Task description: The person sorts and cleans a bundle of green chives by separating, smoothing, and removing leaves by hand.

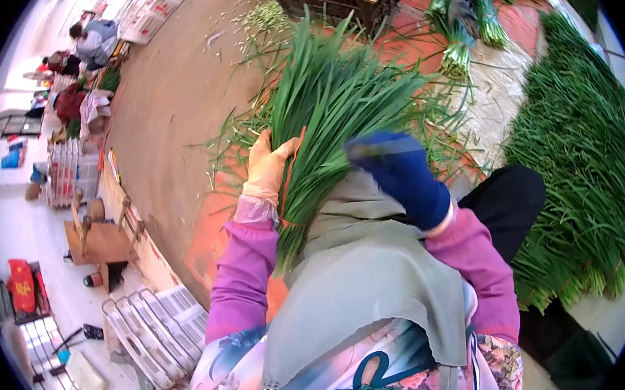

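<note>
My left hand point(266, 164), in a pale orange glove, is wrapped around the left side of a large bunch of garlic chives point(334, 95). The long green leaves fan out away from me, and the stalk ends point down beside my lap. A thin orange-red band point(292, 225) crosses the lower stalks, and a strand of it runs up near my left thumb. Just right of the bunch is my right hand point(401, 174) in a dark blue glove. Its fingers are smeared by motion, so whether they hold anything is unclear.
A grey apron point(365, 271) covers my lap. A long heap of chives point(575, 170) lies at right, and tied bunches point(457, 49) lie at the top. Loose trimmings point(267, 18) litter the floor. Crates point(154, 332) and a wooden stool point(99, 242) stand left; people point(97, 41) sit farther off.
</note>
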Available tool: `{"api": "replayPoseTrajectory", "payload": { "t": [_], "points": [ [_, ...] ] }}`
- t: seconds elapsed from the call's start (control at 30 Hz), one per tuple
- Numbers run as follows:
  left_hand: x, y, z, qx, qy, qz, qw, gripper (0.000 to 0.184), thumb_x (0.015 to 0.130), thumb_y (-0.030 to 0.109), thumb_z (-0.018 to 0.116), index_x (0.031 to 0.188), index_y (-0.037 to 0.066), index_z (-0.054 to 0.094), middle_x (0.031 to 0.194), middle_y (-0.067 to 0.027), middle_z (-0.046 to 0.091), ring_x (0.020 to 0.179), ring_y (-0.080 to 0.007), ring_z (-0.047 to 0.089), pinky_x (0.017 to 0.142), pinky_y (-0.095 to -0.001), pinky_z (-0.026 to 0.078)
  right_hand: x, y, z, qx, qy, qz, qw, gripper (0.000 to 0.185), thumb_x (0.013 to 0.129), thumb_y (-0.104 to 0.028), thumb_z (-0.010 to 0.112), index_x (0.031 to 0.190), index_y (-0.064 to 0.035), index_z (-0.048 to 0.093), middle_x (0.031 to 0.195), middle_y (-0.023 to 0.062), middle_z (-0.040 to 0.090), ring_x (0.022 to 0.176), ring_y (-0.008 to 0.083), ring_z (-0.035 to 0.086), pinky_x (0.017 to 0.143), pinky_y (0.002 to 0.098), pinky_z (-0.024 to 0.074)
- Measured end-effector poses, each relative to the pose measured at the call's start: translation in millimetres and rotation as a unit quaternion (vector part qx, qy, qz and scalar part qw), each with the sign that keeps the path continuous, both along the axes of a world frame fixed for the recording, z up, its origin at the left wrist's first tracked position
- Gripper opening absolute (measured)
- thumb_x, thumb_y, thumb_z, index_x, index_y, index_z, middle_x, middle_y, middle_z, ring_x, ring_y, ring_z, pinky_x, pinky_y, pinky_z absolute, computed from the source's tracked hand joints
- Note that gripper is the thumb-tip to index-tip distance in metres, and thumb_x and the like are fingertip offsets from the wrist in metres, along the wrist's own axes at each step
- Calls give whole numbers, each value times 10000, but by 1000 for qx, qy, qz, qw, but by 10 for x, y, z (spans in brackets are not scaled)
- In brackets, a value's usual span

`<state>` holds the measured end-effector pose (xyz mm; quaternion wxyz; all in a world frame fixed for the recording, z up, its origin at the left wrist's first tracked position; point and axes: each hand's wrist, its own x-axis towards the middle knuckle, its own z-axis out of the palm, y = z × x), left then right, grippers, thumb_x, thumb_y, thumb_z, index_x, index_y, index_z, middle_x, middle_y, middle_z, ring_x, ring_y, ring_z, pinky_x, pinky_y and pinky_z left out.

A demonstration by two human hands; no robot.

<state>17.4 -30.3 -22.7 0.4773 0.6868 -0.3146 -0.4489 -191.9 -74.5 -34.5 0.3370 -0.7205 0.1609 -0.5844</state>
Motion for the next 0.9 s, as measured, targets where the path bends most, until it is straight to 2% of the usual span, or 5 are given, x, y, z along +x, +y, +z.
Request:
{"api": "replayPoseTrajectory", "payload": {
  "t": [0.2, 0.37, 0.53, 0.73, 0.9],
  "points": [
    [-67, -44, 30, 11, 48, 35, 998, 376, 745, 19, 636, 1096, -29, 509, 906, -81, 620, 739, -154, 588, 679, -272, 491, -127, 862, 955, -249, 129, 237, 930, 198, 717, -206, 581, 901, -134, 573, 577, 33, 479, 495, 188, 491, 415, 328, 358],
    [15, 12, -48, -28, 57, 0, 998, 373, 747, 16, 629, 1097, -26, 508, 890, -67, 611, 739, -141, 576, 683, -264, 488, -424, 551, 870, -1, 167, 435, 885, 192, 735, -303, 614, 829, -139, 583, 689, 58, 580, 572, 274, 561, 453, 381, 380],
    [79, 87, -48, -24, 66, -41, 997, 331, 752, 34, 624, 1064, -26, 529, 904, -65, 605, 780, -127, 569, 692, -259, 481, -318, 288, 777, -159, 563, 17, 811, 472, 681, -369, 673, 1069, -125, 560, 844, 56, 605, 819, 248, 594, 689, 382, 448],
    [-18, 267, 117, -92, 107, -49, 989, 281, 785, 8, 566, 1062, -28, 536, 901, -53, 609, 733, -115, 565, 674, -230, 465, 43, -66, 502, -253, 397, -146, 870, 710, 646, -445, 668, 1234, -112, 449, 886, 87, 509, 866, 231, 522, 712, 442, 402],
    [255, 342, -193, -124, 117, 1, 985, 305, 821, 26, 473, 1123, 1, 511, 996, -98, 608, 804, -186, 608, 726, -297, 511, -35, 206, 292, -161, 505, 62, 846, 667, 649, -405, 674, 1202, -91, 476, 774, 84, 522, 703, 244, 543, 572, 382, 427]
  ]
}}
